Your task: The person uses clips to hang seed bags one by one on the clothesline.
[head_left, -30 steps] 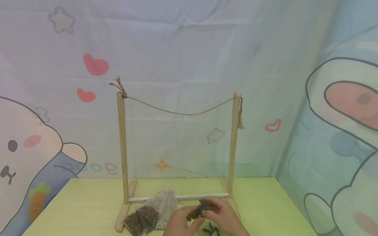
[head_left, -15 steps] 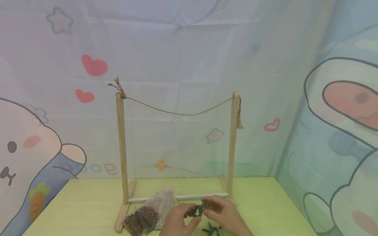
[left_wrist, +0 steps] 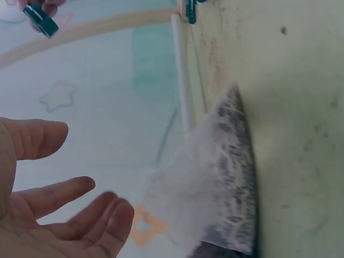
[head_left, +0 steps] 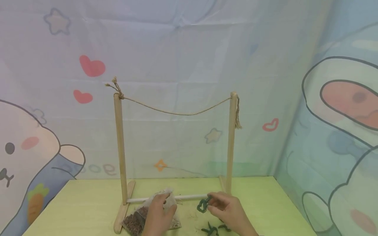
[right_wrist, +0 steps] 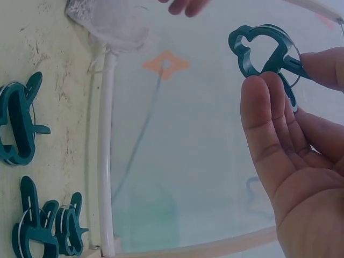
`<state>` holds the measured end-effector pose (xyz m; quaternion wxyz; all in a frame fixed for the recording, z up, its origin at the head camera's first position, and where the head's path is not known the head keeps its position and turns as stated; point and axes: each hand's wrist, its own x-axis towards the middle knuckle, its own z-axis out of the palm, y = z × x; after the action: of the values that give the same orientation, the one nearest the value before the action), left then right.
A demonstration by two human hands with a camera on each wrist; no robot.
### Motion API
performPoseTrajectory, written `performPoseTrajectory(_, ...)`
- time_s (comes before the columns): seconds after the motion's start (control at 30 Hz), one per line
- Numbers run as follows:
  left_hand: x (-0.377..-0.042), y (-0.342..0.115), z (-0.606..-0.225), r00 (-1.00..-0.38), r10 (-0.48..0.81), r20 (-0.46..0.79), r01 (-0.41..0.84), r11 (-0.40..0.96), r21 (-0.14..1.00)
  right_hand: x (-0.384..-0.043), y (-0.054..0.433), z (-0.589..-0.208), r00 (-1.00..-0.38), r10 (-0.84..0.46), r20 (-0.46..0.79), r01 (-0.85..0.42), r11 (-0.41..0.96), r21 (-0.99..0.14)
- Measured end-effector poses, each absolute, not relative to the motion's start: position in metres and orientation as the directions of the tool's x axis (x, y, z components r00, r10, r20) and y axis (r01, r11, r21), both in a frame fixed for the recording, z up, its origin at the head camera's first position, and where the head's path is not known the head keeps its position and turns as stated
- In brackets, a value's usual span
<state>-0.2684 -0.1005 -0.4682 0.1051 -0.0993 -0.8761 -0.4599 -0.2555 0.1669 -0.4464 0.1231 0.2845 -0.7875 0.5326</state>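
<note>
Between thumb and fingers, my right hand pinches a dark green spring plant clip, raised above the table. The clip's rounded jaws and thin wire ring show in the right wrist view, pointing away from the palm. My left hand hovers over the mesh bags with fingers apart and nothing in its grasp. One sheer white bag holds pale and dark bits. Left of it lie bags of reddish-brown chips, partly covered by the left hand. More green clips lie on the table near my right hand.
A wooden frame stands behind, with a left post, a right post and a low white crossbar. A sagging twine joins the post tops. The yellow-green table meets a printed cloth backdrop.
My left hand has let go of the clip and moved left over the bags. The right hand keeps the clip and has shifted slightly right. Another clip on the table has come into view.
</note>
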Motion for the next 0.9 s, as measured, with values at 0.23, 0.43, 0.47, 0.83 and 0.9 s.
performPoseTrajectory(0.23,-0.28,-0.111,-0.486,-0.966,0.059,0.252,0.236,0.603,0.762,-0.256,0.17,-0.446,-0.835,-0.335,0.437,-0.531,0.284,-0.798)
performPoseTrajectory(0.43,-0.287,-0.117,-0.5,-0.964,0.128,0.232,0.262,0.596,0.759,-0.256,0.172,-0.445,-0.837,-0.357,0.414,-0.514,0.255,-0.819)
performPoseTrajectory(0.47,-0.287,-0.118,-0.502,-0.963,0.139,0.229,0.266,0.595,0.758,-0.256,0.172,-0.445,-0.837,-0.359,0.413,-0.513,0.254,-0.82)
performPoseTrajectory(0.83,-0.283,-0.112,-0.498,-0.975,0.048,0.217,0.212,0.5,0.839,-0.258,0.177,-0.446,-0.831,-0.381,0.404,-0.521,0.282,-0.806)
performPoseTrajectory(0.9,-0.281,-0.108,-0.495,-0.978,-0.02,0.21,0.173,0.49,0.854,-0.258,0.177,-0.445,-0.838,-0.375,0.397,-0.511,0.282,-0.812)
